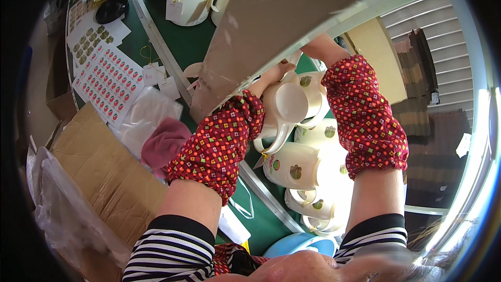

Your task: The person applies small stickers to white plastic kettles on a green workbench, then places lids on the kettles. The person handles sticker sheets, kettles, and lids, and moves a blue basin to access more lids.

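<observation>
My left hand (282, 69) is partly covered by the edge of a brown panel (271, 15). Its visible fingers look curled, and what they hold is hidden. Beside that hand a cream-white ceramic mug (289, 103) lies with its round opening showing. My right hand (322, 48) reaches behind the same panel edge, so its fingers do not show. Close to it is another white ceramic piece (313, 91) with a gold-brown sticker. Patterned red sleeve covers are on both forearms. Several more white pitchers (295, 166) with stickers stand below, one with a hanging tag.
Sheets of red and gold stickers (109, 81), clear plastic bags (151, 109), a maroon cloth (164, 143) and cardboard (104, 172) lie to the left. Tagged white pitchers (190, 0) stand at the far side. A blue basin (302, 245) sits near me.
</observation>
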`<action>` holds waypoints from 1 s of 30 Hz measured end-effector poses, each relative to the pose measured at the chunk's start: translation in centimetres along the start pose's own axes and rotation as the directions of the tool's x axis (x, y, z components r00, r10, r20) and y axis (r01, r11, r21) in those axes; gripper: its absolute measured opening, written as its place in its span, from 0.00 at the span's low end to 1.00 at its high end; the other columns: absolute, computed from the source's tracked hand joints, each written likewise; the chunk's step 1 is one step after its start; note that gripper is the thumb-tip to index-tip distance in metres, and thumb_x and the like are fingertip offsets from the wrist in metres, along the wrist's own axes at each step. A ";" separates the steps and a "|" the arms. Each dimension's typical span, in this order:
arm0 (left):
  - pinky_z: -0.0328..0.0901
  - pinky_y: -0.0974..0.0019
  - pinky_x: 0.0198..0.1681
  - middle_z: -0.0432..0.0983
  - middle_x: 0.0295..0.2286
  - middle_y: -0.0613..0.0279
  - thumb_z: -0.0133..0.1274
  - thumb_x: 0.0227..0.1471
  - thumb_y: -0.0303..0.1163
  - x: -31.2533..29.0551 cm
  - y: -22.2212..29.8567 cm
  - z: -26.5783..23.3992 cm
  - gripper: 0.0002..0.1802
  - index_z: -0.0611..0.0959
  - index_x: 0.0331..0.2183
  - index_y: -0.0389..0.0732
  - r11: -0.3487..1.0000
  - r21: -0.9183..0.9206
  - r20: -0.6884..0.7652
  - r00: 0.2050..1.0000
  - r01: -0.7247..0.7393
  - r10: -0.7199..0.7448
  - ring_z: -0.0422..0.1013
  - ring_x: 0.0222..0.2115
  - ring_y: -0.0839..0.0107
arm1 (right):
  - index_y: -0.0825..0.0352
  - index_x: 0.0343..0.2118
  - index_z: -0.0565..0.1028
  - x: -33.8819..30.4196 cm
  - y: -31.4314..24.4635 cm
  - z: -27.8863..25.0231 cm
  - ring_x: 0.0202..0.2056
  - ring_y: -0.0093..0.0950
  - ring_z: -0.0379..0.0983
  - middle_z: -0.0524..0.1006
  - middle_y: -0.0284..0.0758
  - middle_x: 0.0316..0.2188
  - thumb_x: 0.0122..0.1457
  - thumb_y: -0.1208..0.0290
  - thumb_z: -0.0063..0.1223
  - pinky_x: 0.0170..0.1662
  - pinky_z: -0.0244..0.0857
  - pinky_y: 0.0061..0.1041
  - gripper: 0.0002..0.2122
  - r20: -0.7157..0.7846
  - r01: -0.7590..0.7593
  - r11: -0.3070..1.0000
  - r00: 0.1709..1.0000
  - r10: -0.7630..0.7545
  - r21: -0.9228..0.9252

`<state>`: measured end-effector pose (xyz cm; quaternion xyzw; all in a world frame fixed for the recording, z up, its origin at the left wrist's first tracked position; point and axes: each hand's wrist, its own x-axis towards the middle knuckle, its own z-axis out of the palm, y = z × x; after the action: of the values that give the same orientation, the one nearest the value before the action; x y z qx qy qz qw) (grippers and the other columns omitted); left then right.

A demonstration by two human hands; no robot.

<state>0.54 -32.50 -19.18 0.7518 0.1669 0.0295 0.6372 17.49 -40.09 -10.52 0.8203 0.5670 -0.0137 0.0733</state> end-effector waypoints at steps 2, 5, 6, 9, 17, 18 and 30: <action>0.72 0.57 0.45 0.85 0.37 0.48 0.65 0.55 0.53 -0.5 0.1 -0.2 0.28 0.89 0.44 0.37 0.998 -0.042 0.014 0.999 -0.042 0.043 0.81 0.36 0.57 | 0.65 0.65 0.64 -0.5 -1.2 -0.1 0.52 0.57 0.76 0.71 0.56 0.54 0.67 0.42 0.47 0.54 0.72 0.50 0.34 -0.044 -0.112 0.994 0.993 0.111 -0.017; 0.72 0.56 0.44 0.85 0.34 0.46 0.64 0.54 0.55 -0.8 0.4 -0.5 0.29 0.89 0.40 0.36 0.998 -0.008 -0.023 0.998 -0.064 0.064 0.81 0.35 0.55 | 0.63 0.63 0.68 0.6 -2.4 1.0 0.53 0.53 0.75 0.73 0.53 0.53 0.69 0.44 0.44 0.52 0.75 0.45 0.29 -0.114 -0.203 0.958 0.977 0.183 -0.202; 0.71 0.55 0.44 0.85 0.33 0.45 0.63 0.54 0.55 -1.0 0.3 -0.7 0.29 0.89 0.39 0.36 0.997 0.030 -0.046 0.996 -0.077 0.079 0.80 0.35 0.54 | 0.61 0.63 0.69 1.1 -3.0 1.4 0.54 0.52 0.75 0.73 0.51 0.53 0.70 0.45 0.42 0.51 0.76 0.44 0.28 -0.131 -0.216 0.937 0.974 0.186 -0.275; 0.71 0.54 0.44 0.84 0.32 0.44 0.59 0.59 0.54 -1.8 -0.1 -1.1 0.28 0.89 0.37 0.35 0.980 0.148 -0.165 0.974 -0.131 0.156 0.80 0.35 0.51 | 0.58 0.63 0.71 2.3 -3.4 1.9 0.54 0.51 0.74 0.73 0.48 0.56 0.72 0.46 0.38 0.52 0.75 0.46 0.26 -0.144 -0.381 0.911 0.921 0.361 -0.156; 0.61 0.50 0.62 0.71 0.54 0.35 0.55 0.63 0.45 -16.8 -1.7 1.2 0.26 0.77 0.51 0.32 0.942 -0.189 -0.483 0.862 -0.276 0.155 0.69 0.56 0.43 | 0.70 0.63 0.68 -6.5 -9.3 -6.0 0.46 0.53 0.79 0.75 0.53 0.55 0.66 0.32 0.40 0.46 0.76 0.44 0.41 0.107 -0.276 0.957 0.953 0.284 -0.088; 0.59 0.45 0.63 0.68 0.55 0.31 0.62 0.58 0.45 -18.5 -2.5 1.6 0.28 0.76 0.49 0.31 0.885 -0.124 -0.578 0.757 -0.450 0.304 0.65 0.58 0.39 | 0.70 0.64 0.67 -7.6 -12.5 -8.1 0.45 0.53 0.80 0.76 0.54 0.53 0.65 0.31 0.42 0.45 0.76 0.45 0.42 0.257 -0.265 0.961 0.926 0.278 -0.085; 0.52 0.39 0.68 0.48 0.67 0.28 0.71 0.48 0.27 -23.7 -5.5 6.6 0.12 0.81 0.29 0.35 0.906 0.147 -0.401 0.813 -0.397 0.422 0.51 0.66 0.30 | 0.50 0.67 0.64 -15.6 -16.8 -9.1 0.52 0.49 0.77 0.74 0.46 0.56 0.50 0.76 0.71 0.53 0.74 0.42 0.40 0.367 -0.153 0.974 0.927 0.082 0.168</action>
<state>-21.31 -44.87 -21.78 0.7630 0.1364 0.3238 0.5426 -4.34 -47.53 -1.63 0.8400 0.4898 -0.2130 0.0959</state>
